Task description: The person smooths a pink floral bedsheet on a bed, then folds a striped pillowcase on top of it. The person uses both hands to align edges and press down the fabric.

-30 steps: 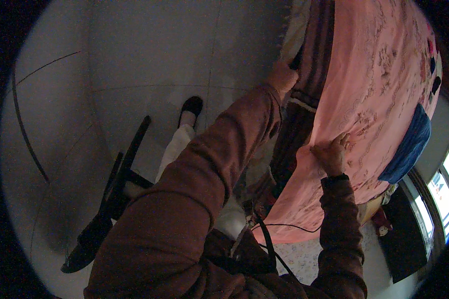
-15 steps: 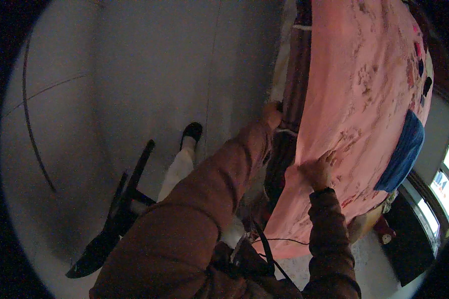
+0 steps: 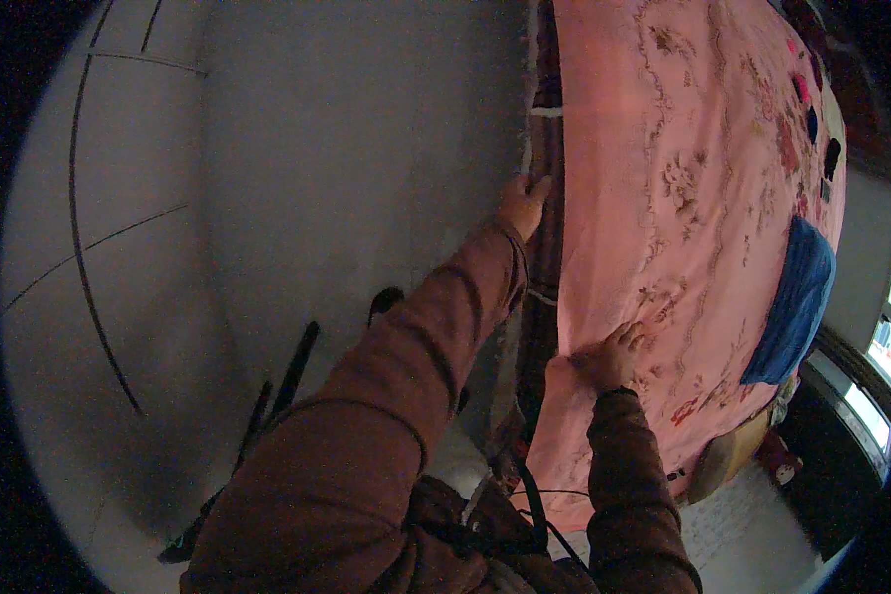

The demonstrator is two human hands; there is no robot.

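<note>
A pink floral sheet (image 3: 703, 198) is spread over a bed, creased along its length. Under its left edge shows a dark striped mattress side (image 3: 549, 74) with pale bands. My left hand (image 3: 525, 206) is closed around that side, thumb uppermost; some of its fingers are hidden. Farther back toward me, my right hand (image 3: 614, 358) lies on the sheet close to its edge, fingers stretched out over the cloth. A small fold of the sheet sticks out beside the thumb.
Folded blue cloth (image 3: 795, 297) lies on the bed's right part, with small dark and red items beyond it. A dark chair-like frame (image 3: 292, 371) stands on the grey floor (image 3: 337, 119) at left. Black straps (image 3: 533, 495) hang before me. Windows (image 3: 886, 356) are at right.
My left hand has moved slightly forward along the mattress side, its thumb now showing on top. The right hand still rests on the sheet. The whole view has shifted, and the sheet looks flatter.
</note>
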